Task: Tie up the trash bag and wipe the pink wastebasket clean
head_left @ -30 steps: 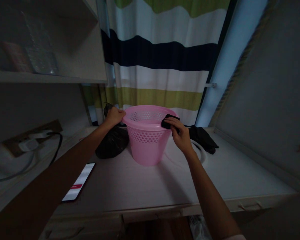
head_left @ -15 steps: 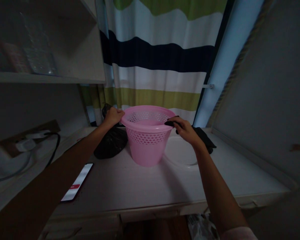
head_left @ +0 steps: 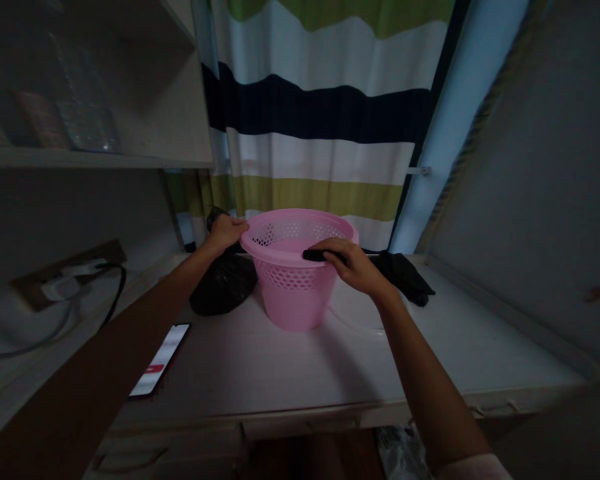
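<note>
A pink plastic basket with a perforated upper band stands upright on the white desk. My left hand grips its rim at the left, thumb and fingers closed on it. My right hand is closed round a small black object, held at the front right of the rim; what the object is I cannot make out. Behind my left wrist sits a full black plastic bag. Another black bag or cloth lies beyond my right hand. A round whitish lid-like piece lies right of the basket, partly hidden by my right arm.
A lit phone lies on the desk at the left. Plugs and cables are on the left wall, below a shelf holding clear containers. A striped curtain hangs behind.
My right hand has moved left along the basket's rim with the black object, from the right side toward the front. My left hand stays on the rim.
</note>
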